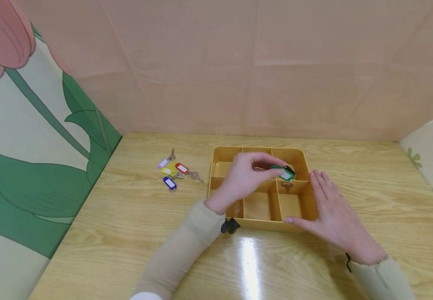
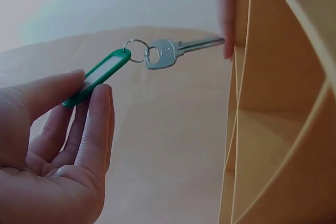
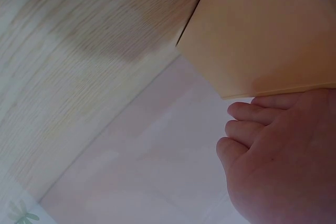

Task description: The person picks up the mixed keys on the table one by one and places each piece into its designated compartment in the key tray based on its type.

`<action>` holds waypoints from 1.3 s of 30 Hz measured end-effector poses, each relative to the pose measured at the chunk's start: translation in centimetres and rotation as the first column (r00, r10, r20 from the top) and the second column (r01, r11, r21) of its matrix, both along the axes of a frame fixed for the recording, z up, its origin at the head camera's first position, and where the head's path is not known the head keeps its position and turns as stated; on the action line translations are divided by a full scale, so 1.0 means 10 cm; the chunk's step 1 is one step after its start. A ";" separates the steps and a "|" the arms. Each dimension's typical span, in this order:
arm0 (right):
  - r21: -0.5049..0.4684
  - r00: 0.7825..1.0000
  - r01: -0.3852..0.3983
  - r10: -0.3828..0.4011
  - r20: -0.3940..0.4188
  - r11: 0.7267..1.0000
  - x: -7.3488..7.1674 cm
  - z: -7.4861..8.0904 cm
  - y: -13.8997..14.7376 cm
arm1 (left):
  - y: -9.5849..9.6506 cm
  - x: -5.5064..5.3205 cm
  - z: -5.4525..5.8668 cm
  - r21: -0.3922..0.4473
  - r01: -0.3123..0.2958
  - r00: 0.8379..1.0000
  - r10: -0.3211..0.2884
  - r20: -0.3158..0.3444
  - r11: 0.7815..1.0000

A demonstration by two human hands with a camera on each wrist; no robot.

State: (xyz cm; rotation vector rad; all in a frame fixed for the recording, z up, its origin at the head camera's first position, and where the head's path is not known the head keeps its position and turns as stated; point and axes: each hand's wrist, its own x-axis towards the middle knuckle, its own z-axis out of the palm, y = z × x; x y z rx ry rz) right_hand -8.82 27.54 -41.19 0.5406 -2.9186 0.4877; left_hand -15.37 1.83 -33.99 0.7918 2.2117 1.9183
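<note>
My left hand (image 1: 244,177) is above the tan divided box (image 1: 265,225), pinching a green key tag (image 2: 100,74) between thumb and fingers. From the tag's ring hangs a silver key (image 2: 165,53). In the head view this key overlaps the front right compartment, and a small dark thing (image 1: 290,169) shows right beside the tag. My right hand (image 1: 334,212) lies against the box's right side with straight fingers, its thumb at the front rim. In the right wrist view, its fingers touch the edge of the box wall (image 3: 262,35).
Left of the box, keys with a lilac tag (image 1: 163,163), a yellow tag (image 1: 167,171), a red tag (image 1: 181,168) and a blue tag (image 1: 169,183) lie on the wooden table (image 1: 126,225). A black clip-like object (image 1: 231,226) shows at the box's front. A pink wall (image 1: 201,83) rises behind.
</note>
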 end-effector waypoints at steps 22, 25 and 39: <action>-0.009 1.000 -0.005 0.005 -0.007 1.000 0.00 -0.03 0.01 | 0.28 -0.01 -0.23 -0.080 0.068 0.998 -0.068 0.012 0.994; -0.010 1.000 -0.004 0.004 -0.007 1.000 0.00 -0.03 0.01 | 0.31 0.01 -0.25 -0.094 0.084 0.996 -0.083 0.015 0.992; -0.010 1.000 -0.008 0.007 -0.017 1.000 -0.01 -0.03 0.02 | 0.41 0.06 -0.29 -0.169 0.118 0.993 -0.114 0.032 0.979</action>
